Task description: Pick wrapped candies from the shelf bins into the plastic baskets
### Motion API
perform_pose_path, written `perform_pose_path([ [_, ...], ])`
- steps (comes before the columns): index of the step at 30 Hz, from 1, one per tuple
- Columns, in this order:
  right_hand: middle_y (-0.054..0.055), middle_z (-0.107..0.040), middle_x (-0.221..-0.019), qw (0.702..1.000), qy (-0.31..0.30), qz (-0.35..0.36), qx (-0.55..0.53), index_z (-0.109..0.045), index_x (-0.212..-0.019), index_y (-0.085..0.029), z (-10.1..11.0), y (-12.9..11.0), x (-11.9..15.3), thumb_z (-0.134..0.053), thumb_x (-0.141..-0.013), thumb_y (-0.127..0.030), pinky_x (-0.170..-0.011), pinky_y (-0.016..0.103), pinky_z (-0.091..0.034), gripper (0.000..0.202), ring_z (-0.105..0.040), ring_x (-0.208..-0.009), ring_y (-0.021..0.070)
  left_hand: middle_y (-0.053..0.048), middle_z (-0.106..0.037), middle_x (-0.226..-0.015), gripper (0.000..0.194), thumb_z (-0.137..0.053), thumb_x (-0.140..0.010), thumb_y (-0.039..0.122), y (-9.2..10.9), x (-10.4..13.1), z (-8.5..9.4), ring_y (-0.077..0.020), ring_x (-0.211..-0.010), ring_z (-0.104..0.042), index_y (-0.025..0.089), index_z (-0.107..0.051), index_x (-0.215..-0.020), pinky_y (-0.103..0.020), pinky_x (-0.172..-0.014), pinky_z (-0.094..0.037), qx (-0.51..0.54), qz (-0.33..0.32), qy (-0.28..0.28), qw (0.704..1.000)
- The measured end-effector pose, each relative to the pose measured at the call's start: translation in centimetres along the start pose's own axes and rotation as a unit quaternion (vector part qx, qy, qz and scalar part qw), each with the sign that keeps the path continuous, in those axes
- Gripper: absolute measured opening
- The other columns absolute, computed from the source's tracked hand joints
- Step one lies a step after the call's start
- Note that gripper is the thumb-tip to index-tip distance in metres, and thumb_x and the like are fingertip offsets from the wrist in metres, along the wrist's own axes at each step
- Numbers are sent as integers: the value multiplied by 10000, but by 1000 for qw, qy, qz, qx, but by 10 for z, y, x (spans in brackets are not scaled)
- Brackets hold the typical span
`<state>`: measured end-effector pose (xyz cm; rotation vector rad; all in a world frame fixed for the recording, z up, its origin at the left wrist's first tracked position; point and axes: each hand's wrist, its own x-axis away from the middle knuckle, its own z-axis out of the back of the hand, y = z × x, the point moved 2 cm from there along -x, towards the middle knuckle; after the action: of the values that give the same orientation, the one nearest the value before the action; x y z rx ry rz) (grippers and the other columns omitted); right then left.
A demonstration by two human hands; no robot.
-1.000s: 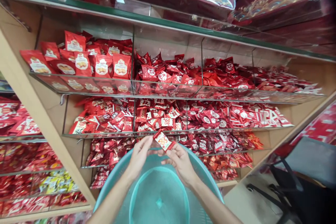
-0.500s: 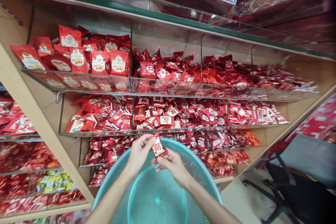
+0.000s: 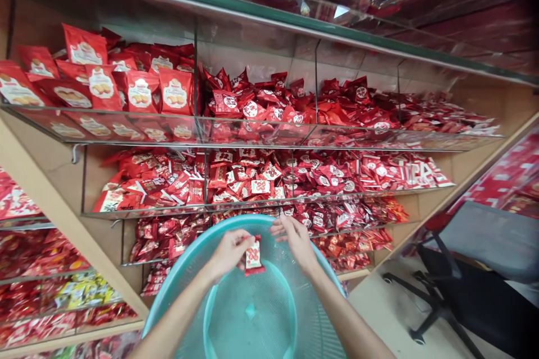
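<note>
Red-and-cream packet in the left hand, above the far half of the teal basket.

On my feed from here, I read the packet's long axis as close to upright in view, tipped slightly, with its red lower end pointing down toward the basket's floor and its printed face turned to my camera. I have the left thumb and fingers closed on it in a pinch at its upper left side; most of its body sits to the right of those fingertips, and its lower end hangs free of the grip. I see the right hand apart from the packet, by the basket's far right rim, fingers spread and loosely curled. Shelved red packets stand beyond the basket.
</note>
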<state>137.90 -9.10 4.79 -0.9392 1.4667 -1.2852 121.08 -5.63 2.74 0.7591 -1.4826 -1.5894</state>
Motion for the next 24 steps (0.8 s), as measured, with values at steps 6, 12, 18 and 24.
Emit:
perform_pose_path([
  [6, 48, -642, -689, 998, -14, 36, 46, -581, -718, -164, -5, 6, 2, -542, -797, -561, -574, 261, -484, 407, -604, -684, 176, -17, -615, -636, 178, -480, -808, 268, -53, -15, -16, -149, -592, -579, 153, -599, -743, -246, -550, -429, -268, 11, -4, 963],
  [12, 42, -641, -678, 997, -28, 52, 46, -569, -710, -172, -9, 8, 3, -544, -811, -520, -553, 252, -477, 364, -589, -652, 165, -104, -654, -989, 321, -404, -890, 302, -58, -10, -14, -244, -934, -627, 206, -534, -1168, -326, -749, -458, -493, 16, 29, 870],
  [18, 40, -640, -679, 997, -22, 57, 50, -578, -723, -173, -10, 6, 5, -540, -815, -504, -553, 253, -478, 346, -593, -656, 169, -96, -647, -1023, 305, -336, -928, 300, -22, -5, -5, -227, -852, -647, 194, -573, -1088, -330, -711, -493, -586, -68, 90, 802],
  [24, 39, -629, -659, 997, -11, 57, 51, -573, -711, -169, -11, 13, 4, -544, -808, -512, -556, 254, -461, 357, -576, -639, 166, -107, -596, -1123, 296, -361, -905, 192, 4, -4, 23, -234, -1041, -549, 168, -592, -1088, -401, -931, -434, -544, -307, 239, 743],
])
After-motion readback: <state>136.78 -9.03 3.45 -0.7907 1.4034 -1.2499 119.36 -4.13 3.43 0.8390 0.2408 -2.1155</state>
